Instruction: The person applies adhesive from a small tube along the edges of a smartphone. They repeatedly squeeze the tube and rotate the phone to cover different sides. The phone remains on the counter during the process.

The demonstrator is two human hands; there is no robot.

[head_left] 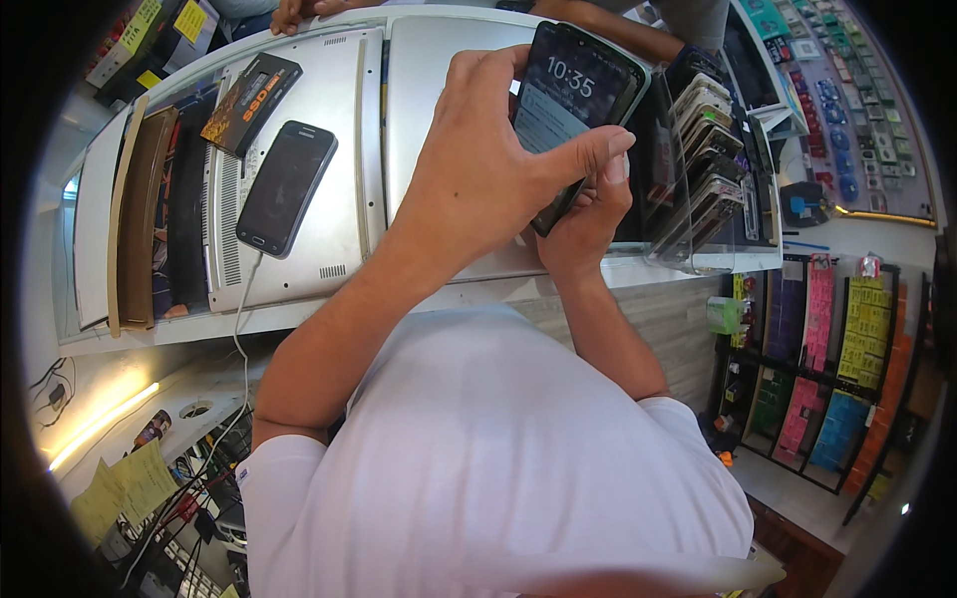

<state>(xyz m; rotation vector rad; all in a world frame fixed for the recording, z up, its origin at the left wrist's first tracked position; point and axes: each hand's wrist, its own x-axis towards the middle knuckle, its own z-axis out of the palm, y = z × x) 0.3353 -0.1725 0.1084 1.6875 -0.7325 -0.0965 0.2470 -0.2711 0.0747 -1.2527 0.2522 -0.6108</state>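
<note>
Gripping glossy flat phone (573, 90), both hands

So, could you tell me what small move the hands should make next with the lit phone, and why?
Probably slide the left hand's thumb onto the screen. The phone is lit, held in both hands above the counter, the right hand supports it from below, and the thumb rests at its edge.

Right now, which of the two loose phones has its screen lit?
The phone in the hands, held above the counter by the left hand and right hand. Its screen glows. The other phone lies dark on a laptop, cable attached.
</note>
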